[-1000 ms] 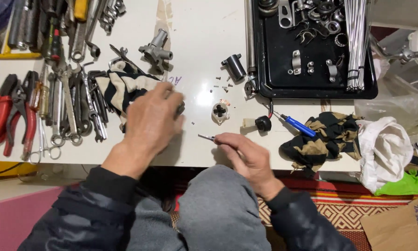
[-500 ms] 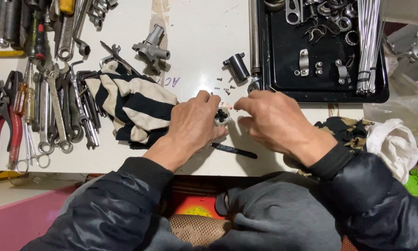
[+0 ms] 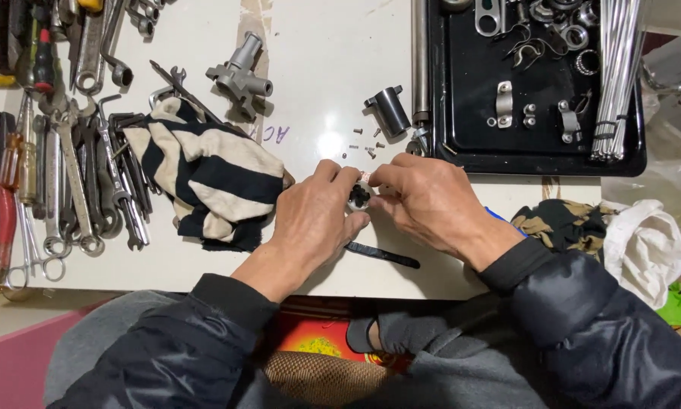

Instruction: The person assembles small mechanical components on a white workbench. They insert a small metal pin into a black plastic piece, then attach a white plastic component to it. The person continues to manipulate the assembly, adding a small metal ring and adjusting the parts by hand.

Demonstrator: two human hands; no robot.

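My left hand (image 3: 314, 220) and my right hand (image 3: 423, 201) meet at the middle of the white table (image 3: 325, 83), both pinching a small round white part with a dark centre (image 3: 358, 198). A thin black tool (image 3: 382, 255) lies on the table just below my hands. Several tiny screws (image 3: 364, 144) are scattered a little beyond my fingertips, next to a short black cylinder (image 3: 389, 110).
A striped black-and-cream cloth (image 3: 204, 182) lies left of my hands. Wrenches, pliers and screwdrivers (image 3: 68, 167) cover the left side. A grey metal fitting (image 3: 240, 74) sits at the back. A black tray (image 3: 537, 148) of metal parts is at the right, rags (image 3: 582, 223) below it.
One second ago my hands were apart, the right holding a thin tool. They have come together on the small white part, the tool now lies on the table, and the view has shifted right.
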